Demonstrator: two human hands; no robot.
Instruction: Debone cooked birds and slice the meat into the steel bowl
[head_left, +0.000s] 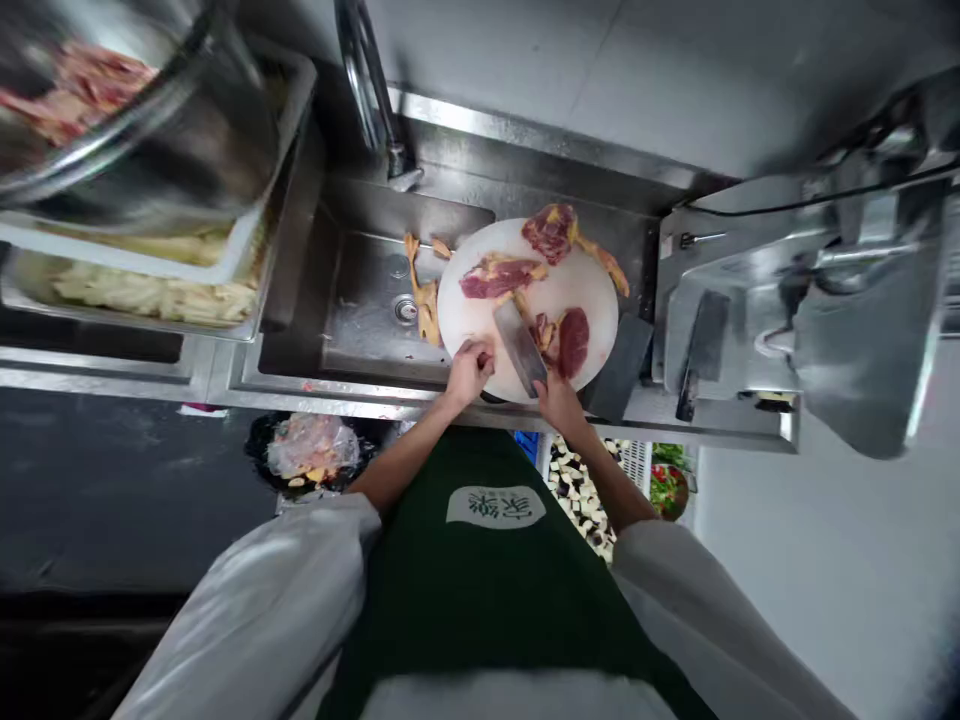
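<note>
1. gripping the handle of a cleaver [519, 345], the right hand [559, 403] is closed at the near edge of a round white board [466, 305], its fingers wrapped around the grip.

2. the blade slants over the board, away from the person and to the left; whether its edge touches the surface cannot be told from this angle.

3. the left hand [470, 370] is set at the board's near left edge, fingers bent and drawn together rather than spread; whether something small is pinched between them cannot be made out.

4. on the board, a dark red piece of meat [574, 342] lies to the right of the blade, with smaller scraps close beside it.

5. farther back, a longer red cut [499, 276] lies near the middle, and a leg piece [551, 233] sits at the far rim, its yellowish shank [606, 264] reaching over the right edge.

6. just left of the board, a pale yellow poultry piece [427, 305] lies at the side of the steel sink [360, 320], under the tap [401, 165].

7. to the right, a second cleaver [706, 335] lies by a metal machine [862, 320], well apart from both hands.

8. at upper left, a large steel bowl [202, 165] of raw meat [82, 90] stands above trays of pale strips [150, 292].
</note>
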